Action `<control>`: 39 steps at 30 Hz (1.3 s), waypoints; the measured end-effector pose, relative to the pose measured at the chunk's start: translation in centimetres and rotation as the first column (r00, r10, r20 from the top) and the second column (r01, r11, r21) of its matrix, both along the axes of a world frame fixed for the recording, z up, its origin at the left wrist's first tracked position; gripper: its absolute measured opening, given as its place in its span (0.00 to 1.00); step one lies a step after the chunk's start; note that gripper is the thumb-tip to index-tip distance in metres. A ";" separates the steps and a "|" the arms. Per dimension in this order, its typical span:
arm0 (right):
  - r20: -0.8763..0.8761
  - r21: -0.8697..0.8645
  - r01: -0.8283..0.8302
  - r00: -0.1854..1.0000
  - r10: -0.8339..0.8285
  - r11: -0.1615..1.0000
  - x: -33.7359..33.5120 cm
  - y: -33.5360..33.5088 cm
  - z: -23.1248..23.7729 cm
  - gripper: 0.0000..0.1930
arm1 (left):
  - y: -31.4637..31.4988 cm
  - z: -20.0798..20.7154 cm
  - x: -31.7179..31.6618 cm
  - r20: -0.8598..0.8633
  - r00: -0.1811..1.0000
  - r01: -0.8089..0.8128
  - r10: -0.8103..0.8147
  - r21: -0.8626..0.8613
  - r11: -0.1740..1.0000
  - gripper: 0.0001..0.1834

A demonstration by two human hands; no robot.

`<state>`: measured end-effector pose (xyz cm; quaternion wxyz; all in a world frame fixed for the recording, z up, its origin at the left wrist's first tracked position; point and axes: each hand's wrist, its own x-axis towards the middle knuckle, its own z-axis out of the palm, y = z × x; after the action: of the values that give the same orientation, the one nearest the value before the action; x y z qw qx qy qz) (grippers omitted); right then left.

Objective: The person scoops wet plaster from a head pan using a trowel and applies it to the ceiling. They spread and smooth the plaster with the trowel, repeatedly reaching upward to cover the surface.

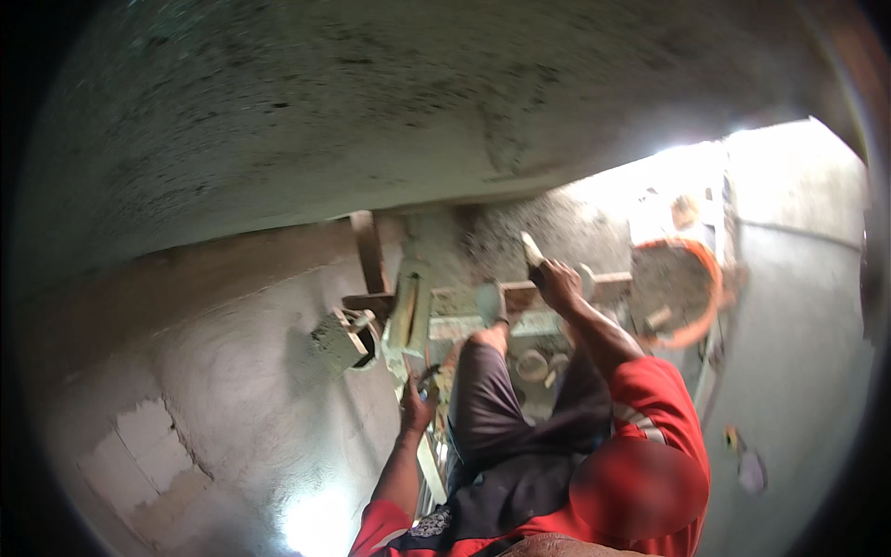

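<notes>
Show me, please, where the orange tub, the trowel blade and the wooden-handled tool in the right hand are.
orange tub (715, 278): head view, on its right rim.
trowel blade (336, 342): head view, on the mortar-coated flat face.
wooden-handled tool (532, 249): head view, on the pale handle above the right hand (560, 283).

Left hand (417, 405) closed low; right hand (558, 281) raised, fist clenched.

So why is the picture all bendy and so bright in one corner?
In the head view, the fisheye lens bows straight edges toward a black rim; daylight at upper right is blown out white, and a glare patch shines on the wet plaster wall; the left hand and right hand look dim and soft, so small details smear.
</notes>
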<state>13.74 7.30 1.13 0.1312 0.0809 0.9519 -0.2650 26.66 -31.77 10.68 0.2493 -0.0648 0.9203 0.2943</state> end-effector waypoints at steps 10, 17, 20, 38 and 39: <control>-0.217 -0.068 0.051 0.974 -0.065 0.996 -5.4 -1.9 -12.2 0.12 | 0.2 -4.4 -2.4 0.101 0.981 -0.156 0.168 -0.117 0.981 0.35; -0.159 -0.025 -0.111 0.982 0.106 0.994 -2.1 -1.3 -11.0 0.11 | 0.8 -3.6 -2.7 0.038 0.989 -0.136 0.140 -0.078 0.988 0.36; 0.036 0.003 -0.074 0.997 0.074 0.997 -2.0 -1.9 -8.2 0.11 | -1.1 -2.4 -2.0 -0.118 0.992 -0.065 0.053 -0.101 0.993 0.32; -0.237 -0.291 -0.210 0.961 0.143 0.933 0.3 -4.5 26.7 0.11 | 1.7 9.2 -7.6 -0.526 0.848 0.061 -0.062 -0.018 0.998 0.29; -0.230 -0.313 -0.204 0.964 0.134 0.928 0.0 -5.0 28.9 0.12 | 2.0 9.8 -8.2 -0.497 0.866 0.092 -0.061 0.038 0.995 0.32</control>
<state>13.74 2.26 30.03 0.0671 -0.0528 0.9049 -0.4169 18.48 -29.77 20.49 0.0185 0.0568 0.9460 0.3186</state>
